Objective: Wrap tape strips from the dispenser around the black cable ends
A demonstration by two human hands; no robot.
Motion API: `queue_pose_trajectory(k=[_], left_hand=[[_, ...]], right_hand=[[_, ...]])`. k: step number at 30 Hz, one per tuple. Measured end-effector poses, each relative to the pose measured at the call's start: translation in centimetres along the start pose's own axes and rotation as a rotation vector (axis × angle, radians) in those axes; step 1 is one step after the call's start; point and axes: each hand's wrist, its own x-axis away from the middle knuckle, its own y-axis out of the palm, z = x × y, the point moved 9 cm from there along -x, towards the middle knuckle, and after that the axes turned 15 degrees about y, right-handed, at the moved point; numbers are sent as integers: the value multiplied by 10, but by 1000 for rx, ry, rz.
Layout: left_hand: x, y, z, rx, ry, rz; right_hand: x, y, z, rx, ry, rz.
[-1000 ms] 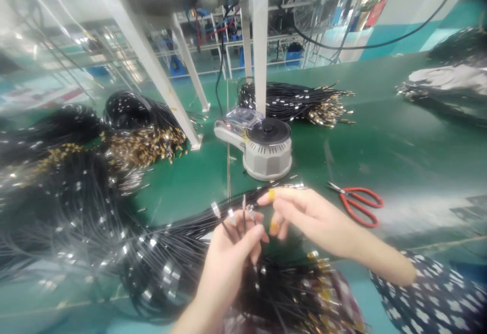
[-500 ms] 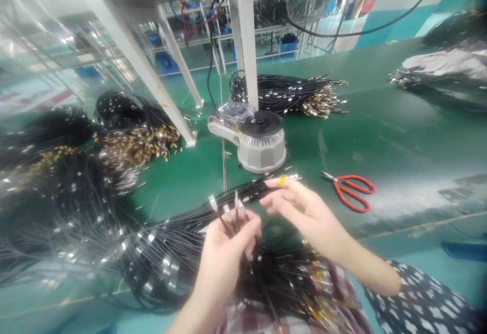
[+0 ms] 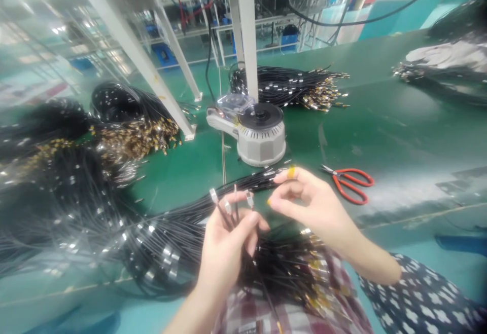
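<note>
Several thin black cables with white tags near their ends [image 3: 231, 213] are pinched in my left hand [image 3: 224, 245], their tips pointing up. To its right, my right hand [image 3: 308, 197] is raised with fingers curled and apart; a yellow band circles one finger, and a small yellow piece shows at a fingertip. I see no cable in it. A bundle of black cables [image 3: 186, 215] runs behind my left hand. Another bundle with gold ends [image 3: 289, 268] lies across my lap, over a checked cloth.
A white round tape dispenser [image 3: 261, 139] stands on the green table [image 3: 380, 136]. Red-handled cutters [image 3: 352, 184] lie right of my right hand. Cable piles [image 3: 133, 131] cover the left side; another bundle [image 3: 285, 88] sits behind the dispenser. White posts [image 3: 249, 35] rise from the table.
My right hand has drawn slightly to the right, and its fingers have curled more. The tagged cable ends in my left hand have spread a little, one tag shifting right.
</note>
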Motion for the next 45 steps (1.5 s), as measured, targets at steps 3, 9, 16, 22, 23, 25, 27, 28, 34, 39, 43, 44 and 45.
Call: queue_pose_trajectory(k=[3, 9, 16, 22, 23, 25, 27, 28, 34, 39, 43, 44, 45], left_hand=[[0, 2, -1, -20, -14, -38], [0, 5, 0, -31, -26, -45], [2, 4, 2, -81, -14, -43], [1, 5, 5, -67, -23, -25], [1, 5, 5, -61, -26, -30], [1, 5, 5, -60, -31, -33], [1, 4, 5, -66, -32, -35], [1, 4, 4, -71, -31, -38], [1, 4, 4, -62, -33, -49], [1, 5, 4, -53, -26, -56], [0, 5, 4, -54, -23, -60], [0, 4, 4, -58, -24, -60], [0, 4, 3, -63, -24, -59]], right_hand=[[0, 8, -3, 16, 20, -67], [-2, 17, -4, 15, 27, -127], [-4, 15, -4, 11, 22, -103], [-4, 14, -5, 20, 12, -81], [-4, 15, -6, 17, 7, -81], [-4, 15, -6, 11, -1, -83], [-4, 16, -6, 13, -6, -82], [-4, 16, -7, 14, -8, -78], [-4, 17, -7, 36, -19, -82], [-5, 16, -5, 49, -11, -67], [-4, 15, -5, 48, -12, -63], [-4, 15, -4, 46, -10, -62], [-3, 15, -4, 45, -9, -64]])
